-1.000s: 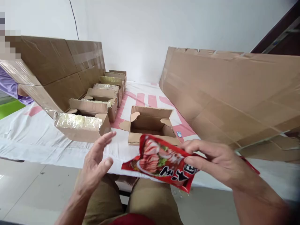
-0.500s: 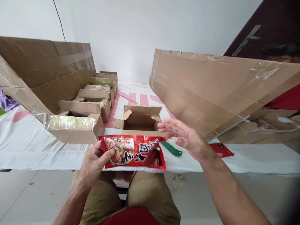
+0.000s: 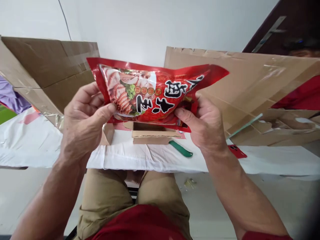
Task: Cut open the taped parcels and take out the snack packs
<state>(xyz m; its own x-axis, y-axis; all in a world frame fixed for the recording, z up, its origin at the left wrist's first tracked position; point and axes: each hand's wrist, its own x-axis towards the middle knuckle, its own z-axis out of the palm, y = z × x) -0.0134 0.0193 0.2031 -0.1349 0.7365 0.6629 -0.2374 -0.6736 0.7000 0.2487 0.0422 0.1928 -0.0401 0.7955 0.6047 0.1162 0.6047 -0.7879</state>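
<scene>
The red food pouch [image 3: 152,91] was glossy plastic film. The small open box [image 3: 152,133] and large cartons [image 3: 47,66] were matt cardboard, some taped. White crinkled sheeting covered the counter [image 3: 150,158].

This looks like a small packing room rather than a home, with big taped cardboard cartons [image 3: 45,66] and flattened cardboard sheets [image 3: 250,86] lining a counter [image 3: 150,158] spread with white printed sheeting, a small open box [image 3: 152,133] on it, bare white walls behind.
</scene>
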